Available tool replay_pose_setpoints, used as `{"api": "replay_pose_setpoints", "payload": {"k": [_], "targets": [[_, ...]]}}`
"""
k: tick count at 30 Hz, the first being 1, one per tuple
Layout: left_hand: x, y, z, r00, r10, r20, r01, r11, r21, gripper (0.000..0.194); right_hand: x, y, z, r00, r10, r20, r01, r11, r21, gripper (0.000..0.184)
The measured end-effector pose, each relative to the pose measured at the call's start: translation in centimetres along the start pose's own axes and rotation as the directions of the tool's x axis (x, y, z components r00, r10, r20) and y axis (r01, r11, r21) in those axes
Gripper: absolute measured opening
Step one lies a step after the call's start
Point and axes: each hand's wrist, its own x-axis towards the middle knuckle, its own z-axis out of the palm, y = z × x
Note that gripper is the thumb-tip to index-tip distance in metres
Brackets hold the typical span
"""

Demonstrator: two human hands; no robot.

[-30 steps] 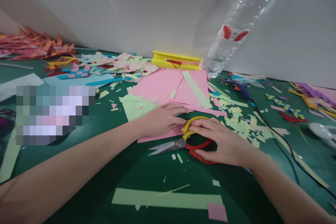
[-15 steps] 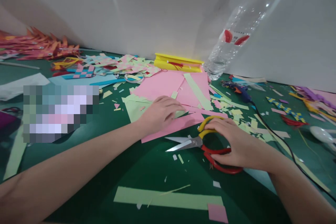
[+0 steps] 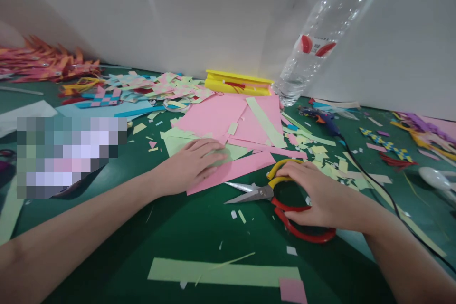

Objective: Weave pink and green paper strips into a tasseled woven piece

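My left hand (image 3: 194, 164) lies flat with its fingers stretched out, over a pale green sheet (image 3: 174, 141) and the left end of a pink paper strip (image 3: 238, 168). My right hand (image 3: 313, 194) is closed round the handles of a pair of scissors (image 3: 261, 193), one handle yellow and one red. Their blades are slightly parted and point left, just below the pink strip. Behind my hands lie larger pink sheets (image 3: 210, 114) with a light green strip (image 3: 265, 121) across them. In front, a long green strip (image 3: 213, 270) has a pink square at its right end.
A clear plastic bottle (image 3: 302, 66) leans at the wall beside a yellow folded piece (image 3: 242, 84). A glue gun (image 3: 320, 118) trails its black cord to the right. Woven paper pieces and scraps (image 3: 160, 86) cover the back. A pixelated object (image 3: 71, 156) is at left.
My left hand has slid left and slightly down, uncovering more of the pink strip. My right hand still holds the scissors in about the same place. The whole view has shifted a little.
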Motion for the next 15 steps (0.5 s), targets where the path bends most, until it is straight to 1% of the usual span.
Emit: {"api": "replay_pose_setpoints", "payload": {"k": [6, 12, 15], "targets": [[0.16, -0.13, 0.09, 1.0, -0.003, -0.002, 0.003, 1.0, -0.023, 0.034, 0.01, 0.03, 0.07, 1.0, -0.015, 0.007, 0.015, 1.0, -0.016, 0.051], [0.17, -0.01, -0.09, 1.0, -0.01, 0.017, 0.01, 1.0, -0.029, 0.035, 0.09, -0.18, -0.02, 1.0, 0.007, 0.019, -0.006, 0.998, -0.064, 0.052], [0.14, -0.02, -0.06, 1.0, -0.01, 0.002, 0.01, 0.999, -0.042, 0.035, 0.12, -0.51, -0.15, 0.999, 0.013, 0.032, -0.01, 0.997, -0.07, 0.052]]}}
